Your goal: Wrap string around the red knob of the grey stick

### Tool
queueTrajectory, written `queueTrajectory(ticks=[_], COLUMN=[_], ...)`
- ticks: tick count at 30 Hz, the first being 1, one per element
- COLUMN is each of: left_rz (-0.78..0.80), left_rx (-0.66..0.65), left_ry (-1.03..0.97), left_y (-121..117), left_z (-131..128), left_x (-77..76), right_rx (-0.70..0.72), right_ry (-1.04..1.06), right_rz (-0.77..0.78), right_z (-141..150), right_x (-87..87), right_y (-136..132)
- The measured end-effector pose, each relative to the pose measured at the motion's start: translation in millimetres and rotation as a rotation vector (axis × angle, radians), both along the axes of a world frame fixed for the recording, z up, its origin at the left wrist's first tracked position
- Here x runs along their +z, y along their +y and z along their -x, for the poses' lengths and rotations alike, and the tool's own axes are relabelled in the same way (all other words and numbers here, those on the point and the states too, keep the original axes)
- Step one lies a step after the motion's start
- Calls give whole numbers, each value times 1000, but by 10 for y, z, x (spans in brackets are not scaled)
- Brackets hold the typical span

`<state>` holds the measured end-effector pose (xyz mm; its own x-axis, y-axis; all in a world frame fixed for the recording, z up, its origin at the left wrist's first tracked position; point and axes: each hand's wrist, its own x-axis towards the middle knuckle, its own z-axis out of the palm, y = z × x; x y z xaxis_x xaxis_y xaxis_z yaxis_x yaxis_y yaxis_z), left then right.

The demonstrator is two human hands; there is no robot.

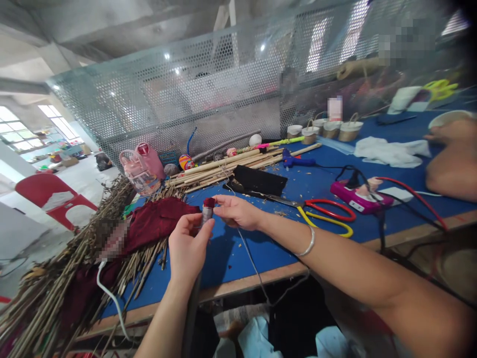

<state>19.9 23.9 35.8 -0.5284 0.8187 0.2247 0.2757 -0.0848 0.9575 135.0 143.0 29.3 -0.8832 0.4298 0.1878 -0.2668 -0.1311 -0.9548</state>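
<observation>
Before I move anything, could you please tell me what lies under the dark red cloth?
Thin sticks poke out from under the near edge of the dark red cloth. What lies beneath its middle is covered and cannot be seen.

Purple pwr strip [341, 191] w/ plugs [368, 186] nr white cloth [391, 151], pots [350, 131] behind, pink bag [152, 161] & red chair [40, 188] on L.

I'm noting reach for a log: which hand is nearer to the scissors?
Right. The right hand is close by the blades of the scissors; the left hand is farther off, to the left.
</observation>
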Motion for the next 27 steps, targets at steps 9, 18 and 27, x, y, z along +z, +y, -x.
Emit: queueTrajectory(ticks=[9, 18, 27], left_rz=[42, -35, -39], left_rx=[-367, -189, -177], left_ry=[-488, -237, -143], left_y=[95, 111, 97], left_z=[65, 92, 75], left_x=[-27, -55, -88], right_rx=[-14, -328, -315], right_ry=[8, -40, -78], right_rz=[-122, -417, -566], right_z=[-40, 2, -21], right_x=[51, 66, 55], right_y=[16, -66, -43])
